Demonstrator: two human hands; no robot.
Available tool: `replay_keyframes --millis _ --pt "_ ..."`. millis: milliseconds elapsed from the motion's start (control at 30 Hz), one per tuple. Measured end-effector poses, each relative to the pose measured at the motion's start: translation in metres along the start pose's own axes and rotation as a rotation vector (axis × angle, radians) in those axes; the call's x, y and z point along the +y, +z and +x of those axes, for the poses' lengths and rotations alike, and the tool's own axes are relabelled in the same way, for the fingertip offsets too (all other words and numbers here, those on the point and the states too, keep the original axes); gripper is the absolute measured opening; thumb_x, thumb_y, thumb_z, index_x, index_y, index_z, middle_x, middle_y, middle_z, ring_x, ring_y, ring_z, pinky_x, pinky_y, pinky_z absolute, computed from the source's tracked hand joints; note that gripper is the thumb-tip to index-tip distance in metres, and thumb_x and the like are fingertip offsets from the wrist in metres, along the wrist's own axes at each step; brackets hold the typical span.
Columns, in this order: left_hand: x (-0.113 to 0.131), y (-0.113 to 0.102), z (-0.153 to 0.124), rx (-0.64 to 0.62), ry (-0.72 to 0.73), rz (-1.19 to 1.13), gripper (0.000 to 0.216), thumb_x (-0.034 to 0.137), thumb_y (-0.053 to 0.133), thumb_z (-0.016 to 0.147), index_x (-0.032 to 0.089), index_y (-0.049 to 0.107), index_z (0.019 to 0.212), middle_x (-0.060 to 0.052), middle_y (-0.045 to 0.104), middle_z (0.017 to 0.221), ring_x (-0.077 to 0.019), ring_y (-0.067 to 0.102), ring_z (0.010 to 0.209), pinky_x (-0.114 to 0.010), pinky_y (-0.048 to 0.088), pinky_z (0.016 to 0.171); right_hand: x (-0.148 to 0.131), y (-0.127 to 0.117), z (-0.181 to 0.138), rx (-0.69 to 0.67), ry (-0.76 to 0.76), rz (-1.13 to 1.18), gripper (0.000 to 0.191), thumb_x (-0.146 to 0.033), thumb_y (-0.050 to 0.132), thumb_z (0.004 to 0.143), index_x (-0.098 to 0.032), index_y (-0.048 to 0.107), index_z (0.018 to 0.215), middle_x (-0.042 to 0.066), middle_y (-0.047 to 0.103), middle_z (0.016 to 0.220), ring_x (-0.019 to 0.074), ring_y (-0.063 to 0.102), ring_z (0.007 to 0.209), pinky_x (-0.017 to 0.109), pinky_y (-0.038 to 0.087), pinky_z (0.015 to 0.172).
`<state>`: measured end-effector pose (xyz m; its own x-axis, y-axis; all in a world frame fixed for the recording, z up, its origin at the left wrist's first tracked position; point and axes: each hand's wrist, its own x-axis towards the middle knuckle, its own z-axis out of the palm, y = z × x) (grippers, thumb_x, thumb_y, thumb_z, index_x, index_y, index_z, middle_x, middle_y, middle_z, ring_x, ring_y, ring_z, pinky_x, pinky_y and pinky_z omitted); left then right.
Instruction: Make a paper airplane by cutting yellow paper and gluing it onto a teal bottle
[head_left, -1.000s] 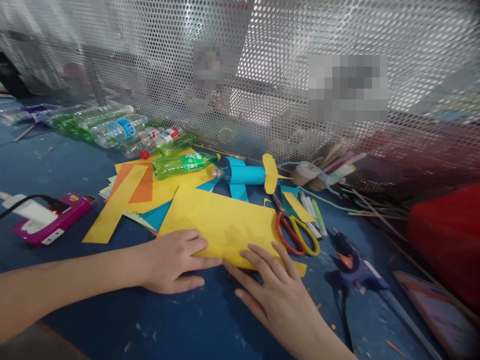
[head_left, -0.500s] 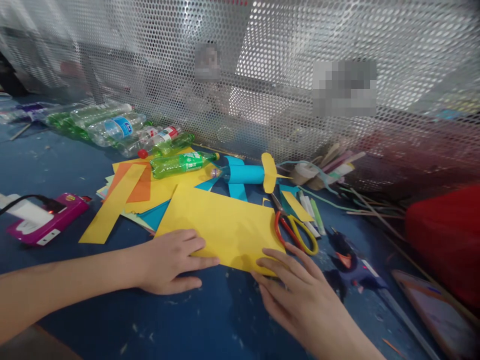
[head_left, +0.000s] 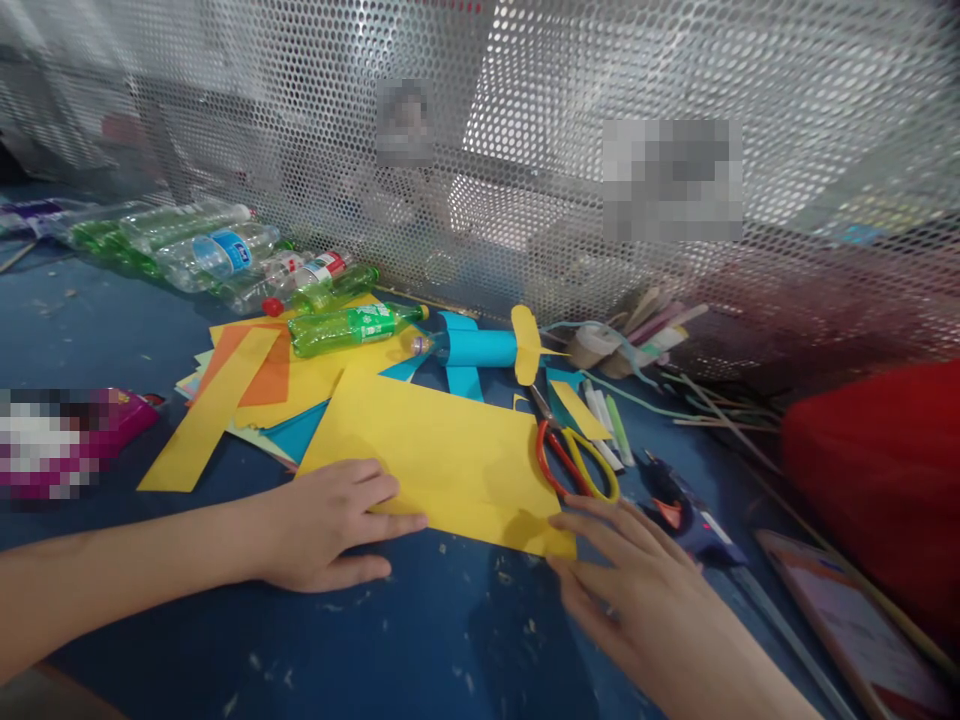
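Observation:
A yellow paper sheet (head_left: 442, 460) lies flat on the blue table in front of me. My left hand (head_left: 337, 525) rests on its lower left edge, fingers spread, holding nothing. At its lower right corner is my right hand (head_left: 630, 580), fingers apart with their tips at the paper's edge. Scissors (head_left: 574, 460) with one red and one yellow handle lie at the sheet's right side, just beyond my right fingertips. Behind the sheet stands out a toy plane (head_left: 484, 348), a bottle wrapped in blue paper with a yellow tail.
A green bottle (head_left: 341, 330) lies on stacked coloured paper; several plastic bottles (head_left: 217, 255) lie beyond. A yellow strip (head_left: 214, 410) and purple power strip (head_left: 127, 425) are left. Right are a glue gun (head_left: 697, 520), phone (head_left: 847, 610) and red object (head_left: 877, 480). A perforated metal screen (head_left: 300, 110) borders the back.
My right hand has slid right, off the sheet's surface to its corner. My left hand stays on the paper. The whole view has shifted slightly.

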<state>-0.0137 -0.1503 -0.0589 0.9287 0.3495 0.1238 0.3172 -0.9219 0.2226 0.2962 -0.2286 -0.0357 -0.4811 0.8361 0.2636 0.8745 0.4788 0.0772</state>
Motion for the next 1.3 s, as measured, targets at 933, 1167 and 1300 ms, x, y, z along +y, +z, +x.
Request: replay_keyframes --millis 933,1167,1300 --pt "0.001 0.001 0.0 -0.004 0.002 0.048 0.05 0.045 0.041 0.091 0.023 0.044 0.136 -0.013 0.055 0.105 -0.0264 0.049 0.096 -0.039 0.041 0.087 -0.018 0.036 0.01 -0.04 -0.041 0.114 0.041 -0.029 0.049 0.09 -0.034 0.048 0.131 0.007 0.056 0.129 0.0263 0.052 0.117 0.051 0.044 0.095" --pt "-0.002 0.0 0.001 0.008 0.018 0.031 0.049 0.043 0.043 0.091 0.021 0.046 0.134 -0.014 0.055 0.102 -0.0263 0.05 0.093 -0.039 0.042 0.085 -0.009 0.048 0.011 0.028 0.186 0.24 0.038 -0.037 0.054 0.086 -0.024 0.055 0.121 0.009 0.064 0.108 0.0261 0.061 0.1 0.042 0.051 0.085" --pt "-0.008 -0.006 0.002 0.007 -0.011 -0.06 0.038 0.039 0.05 0.089 0.02 0.058 0.121 -0.011 0.056 0.095 -0.0226 0.052 0.088 -0.035 0.043 0.081 -0.005 0.048 0.013 0.012 0.252 0.342 0.023 -0.039 0.06 0.081 -0.023 0.063 0.097 0.007 0.065 0.094 0.0243 0.063 0.09 0.038 0.052 0.078"
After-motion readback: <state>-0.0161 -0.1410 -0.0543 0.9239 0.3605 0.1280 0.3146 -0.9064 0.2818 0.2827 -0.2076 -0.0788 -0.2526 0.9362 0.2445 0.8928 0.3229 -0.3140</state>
